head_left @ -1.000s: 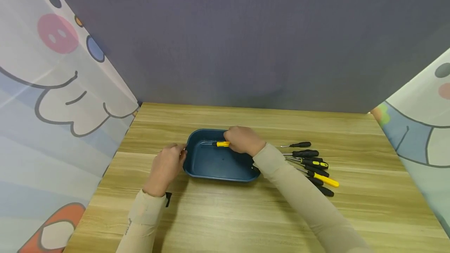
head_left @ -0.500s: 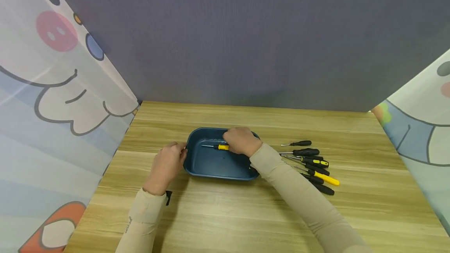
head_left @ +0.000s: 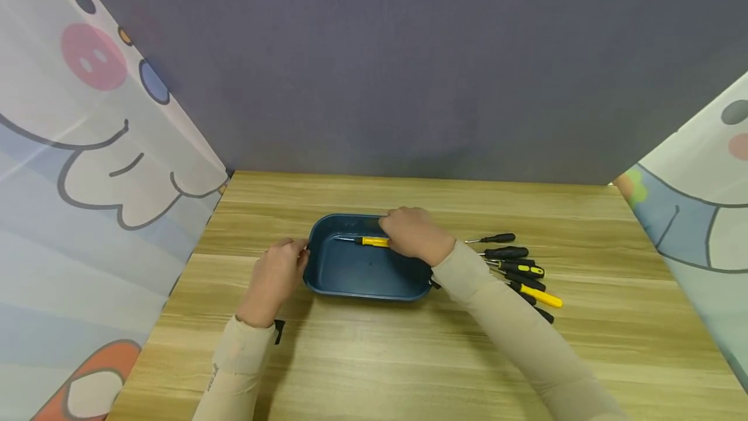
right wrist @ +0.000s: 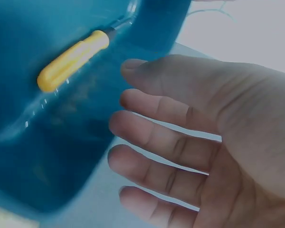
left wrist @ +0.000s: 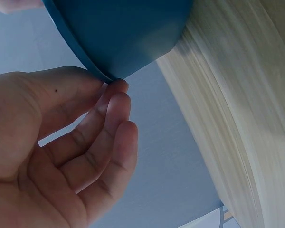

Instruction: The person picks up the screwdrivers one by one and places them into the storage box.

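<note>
A blue rectangular plastic tray (head_left: 356,275) sits on the wooden table. Inside it, along the far wall, lies a screwdriver with a yellow handle (right wrist: 75,61), its tip toward the left. At the tray's left end my left hand (head_left: 274,281) pinches the rim between thumb and forefinger; the left wrist view shows the other fingers loosely bent below the tray wall (left wrist: 123,33). Over the tray's far right part is my right hand (head_left: 417,236). Its fingers are apart and hold nothing in the right wrist view, with the screwdriver handle a short way from the fingertips.
Several screwdrivers with black or black-and-yellow handles (head_left: 507,253) lie in a group right of the tray, partly behind my right sleeve (head_left: 502,317). One yellow-handled screwdriver (head_left: 540,295) is among them. A grey panel (head_left: 409,70) stands along the table's back edge.
My right hand has let go of the yellow screwdriver, now lying in the tray, and has shifted slightly right. My left hand stays at the tray's rim.
</note>
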Available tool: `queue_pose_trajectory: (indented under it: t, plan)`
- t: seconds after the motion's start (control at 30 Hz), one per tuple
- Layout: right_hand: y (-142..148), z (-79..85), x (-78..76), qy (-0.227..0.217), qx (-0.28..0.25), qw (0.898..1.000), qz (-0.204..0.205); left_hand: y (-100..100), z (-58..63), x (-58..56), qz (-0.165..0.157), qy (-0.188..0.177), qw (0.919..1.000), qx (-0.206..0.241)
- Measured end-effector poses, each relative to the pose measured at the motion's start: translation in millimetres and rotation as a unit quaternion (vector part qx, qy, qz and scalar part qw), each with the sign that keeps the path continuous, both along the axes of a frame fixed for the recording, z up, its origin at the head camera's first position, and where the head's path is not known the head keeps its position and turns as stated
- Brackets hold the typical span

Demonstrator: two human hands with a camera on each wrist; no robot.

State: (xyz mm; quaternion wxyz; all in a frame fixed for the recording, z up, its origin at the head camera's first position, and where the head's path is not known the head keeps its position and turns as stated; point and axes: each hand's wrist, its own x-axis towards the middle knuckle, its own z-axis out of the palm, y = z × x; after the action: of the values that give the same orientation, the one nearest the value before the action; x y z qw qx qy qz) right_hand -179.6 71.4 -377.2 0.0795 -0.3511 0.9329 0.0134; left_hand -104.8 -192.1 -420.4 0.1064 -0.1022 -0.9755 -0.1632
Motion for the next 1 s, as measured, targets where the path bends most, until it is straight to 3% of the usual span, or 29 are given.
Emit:
queue_pose_trajectory:
  t: [0.43, 0.83, 1.0]
  plan:
    - [63, 18.0, 26.5, 0.086, -0.015, 0.996, 0.008, 0, -1.7, -1.5, 0.003, -0.003, 1.0000, -0.001]
    - [147, 4.0, 38.8, 0.130, -0.072, 0.988, -0.030, -2, -2.7, 0.4, 0.003, 0.003, 1.0000, 0.001]
    - [172, -0.5, 41.1, 0.120, -0.072, 0.989, -0.047, -3, -2.7, 1.1, 0.001, 0.005, 1.0000, 0.000]
